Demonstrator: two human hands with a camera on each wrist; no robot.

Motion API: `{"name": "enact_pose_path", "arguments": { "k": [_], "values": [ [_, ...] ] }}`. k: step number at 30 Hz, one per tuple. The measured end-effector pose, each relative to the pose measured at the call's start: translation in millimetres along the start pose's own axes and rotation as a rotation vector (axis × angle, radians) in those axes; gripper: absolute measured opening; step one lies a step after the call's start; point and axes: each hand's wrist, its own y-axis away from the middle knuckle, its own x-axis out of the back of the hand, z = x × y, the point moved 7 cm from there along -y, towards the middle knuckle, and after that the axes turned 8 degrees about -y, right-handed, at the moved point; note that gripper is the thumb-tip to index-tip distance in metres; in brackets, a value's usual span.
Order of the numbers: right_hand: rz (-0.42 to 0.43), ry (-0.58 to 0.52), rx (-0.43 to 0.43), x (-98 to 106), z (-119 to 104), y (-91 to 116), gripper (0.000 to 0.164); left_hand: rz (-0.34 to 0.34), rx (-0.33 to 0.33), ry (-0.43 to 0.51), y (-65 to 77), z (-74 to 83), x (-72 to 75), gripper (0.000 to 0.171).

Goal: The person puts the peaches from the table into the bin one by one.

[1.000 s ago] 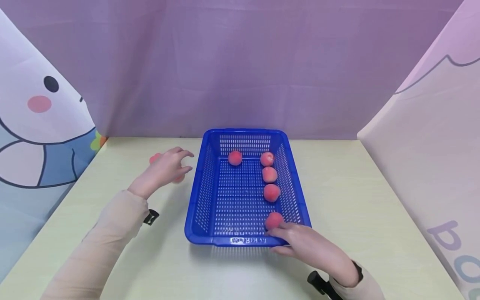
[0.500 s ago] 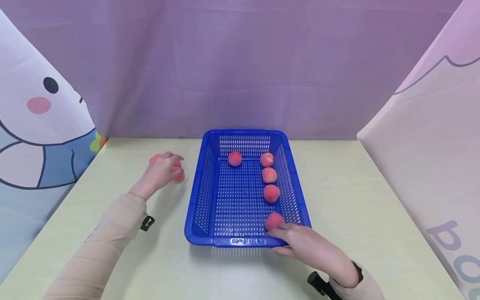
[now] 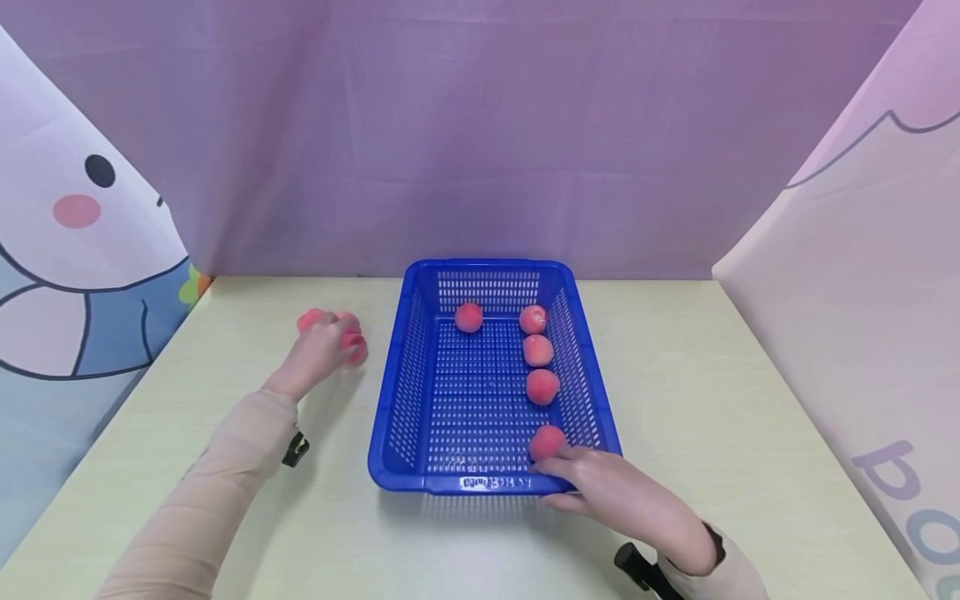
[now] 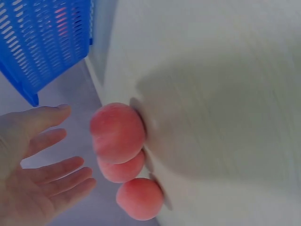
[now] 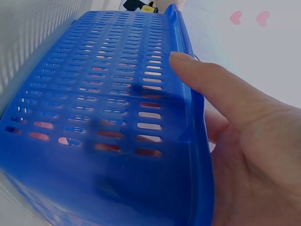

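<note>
My left hand (image 3: 315, 352) hovers with loosely bent, spread fingers over three pinkish-red peaches at the left of the table. In the left wrist view, the nearest peach (image 4: 117, 133) sits a short gap from the fingertips, with a second peach (image 4: 122, 169) behind it and a third peach (image 4: 140, 198) lower down. My right hand (image 3: 603, 492) grips the near right corner of a blue perforated basket (image 3: 381, 408), thumb outside the wall and fingers over the rim. Inside, a peach (image 3: 547, 442) lies by those fingers.
More peaches line the basket's right side, among them a middle peach (image 3: 537, 351), and a single peach (image 3: 468, 317) sits at its far left. A purple curtain (image 3: 480, 142) hangs behind the pale table (image 3: 667, 358); printed cloths flank both sides.
My left hand has drawn back leftward from near the basket's edge and come down over the loose peaches. The right hand and the basket have stayed put.
</note>
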Motion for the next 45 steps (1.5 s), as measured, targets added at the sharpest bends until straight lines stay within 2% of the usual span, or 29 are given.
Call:
{"name": "enact_pose_path", "arguments": {
  "k": [11,19,30,41,45],
  "values": [
    [-0.007,-0.007,-0.011,-1,0,0,0.028,-0.087,0.104,-0.005,-1.6,-11.7,-17.2,0.030],
    [-0.006,-0.009,-0.009,-2,1,0,0.027,-0.124,0.145,0.025,-3.0,-19.0,-28.0,0.035],
    [-0.007,-0.009,-0.017,-1,0,-1,0.028,-0.103,0.097,0.017,-5.7,-15.7,-34.8,0.034],
    [-0.007,-0.007,-0.012,-2,0,-1,0.028,-0.052,0.047,0.055,-4.5,-8.8,-31.0,0.030],
    [-0.010,-0.008,-0.019,-2,1,-1,0.029,-0.060,0.059,0.064,-4.7,-7.8,-29.9,0.027]
  ]
}}
